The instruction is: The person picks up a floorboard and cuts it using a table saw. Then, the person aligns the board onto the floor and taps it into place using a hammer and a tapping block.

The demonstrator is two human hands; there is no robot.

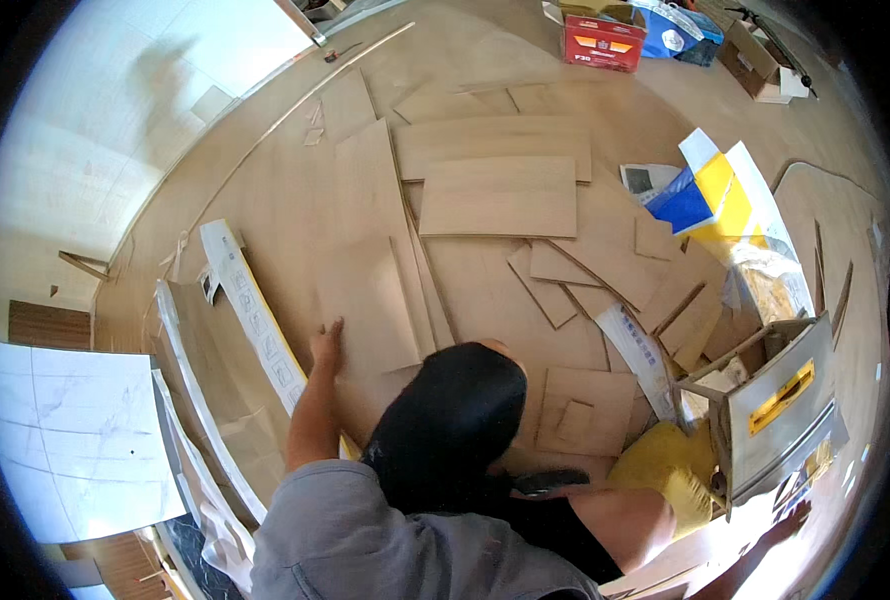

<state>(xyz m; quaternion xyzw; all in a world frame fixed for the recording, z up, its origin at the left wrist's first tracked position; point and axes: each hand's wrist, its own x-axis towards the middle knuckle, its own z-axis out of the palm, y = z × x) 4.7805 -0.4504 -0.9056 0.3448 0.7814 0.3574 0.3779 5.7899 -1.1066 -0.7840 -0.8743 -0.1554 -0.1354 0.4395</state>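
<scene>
My left hand (327, 345) rests at the left edge of a pale wood-coloured board (370, 300), with its visible fingers apart. Beneath that board lie longer boards (365, 180) of the same colour. Far to the lower right, my right hand (790, 522) reaches past a grey open-topped box (780, 400) with a yellow handle plate. Its fingers look spread and I see nothing in them, though they are small and near the bright rim. A yellow sack (665, 468) sits beside the box, close to my bent leg.
More rectangular panels (500, 195) and offcuts (573, 412) cover the floor ahead. Along my left runs a long opened carton (255, 315). A blue, yellow and white carton (715, 190) stands right. At the back are a red box (602, 45) and a brown box (755, 62).
</scene>
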